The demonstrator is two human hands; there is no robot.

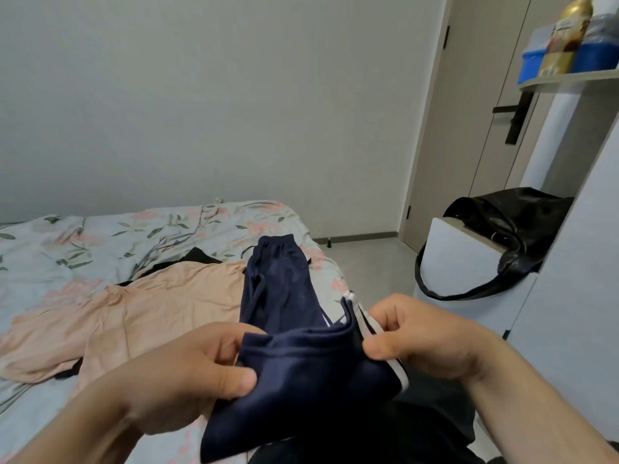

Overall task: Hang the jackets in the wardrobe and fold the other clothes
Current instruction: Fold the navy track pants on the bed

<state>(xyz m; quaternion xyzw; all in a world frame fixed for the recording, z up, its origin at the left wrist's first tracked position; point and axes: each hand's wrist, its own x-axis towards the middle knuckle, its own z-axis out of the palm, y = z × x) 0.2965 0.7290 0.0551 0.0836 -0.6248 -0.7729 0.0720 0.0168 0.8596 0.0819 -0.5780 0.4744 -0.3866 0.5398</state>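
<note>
Navy track trousers (281, 289) with white side stripes lie lengthwise along the right side of the bed, waistband at the far end. Their near leg ends are lifted off the bed. My left hand (187, 373) pinches the left corner of the cuffs between thumb and fingers. My right hand (418, 336) pinches the right corner by the white stripes. A peach garment (134, 309) is spread flat on the bed to the left, with a black garment (201, 255) partly hidden beneath it.
The bed (83, 242) has a floral cover and fills the left half. A white cabinet (462, 259) with a black bag (516, 229) on it stands to the right. A shelf (569, 78) above holds bottles and blue boxes. A closed door (469, 128) is behind.
</note>
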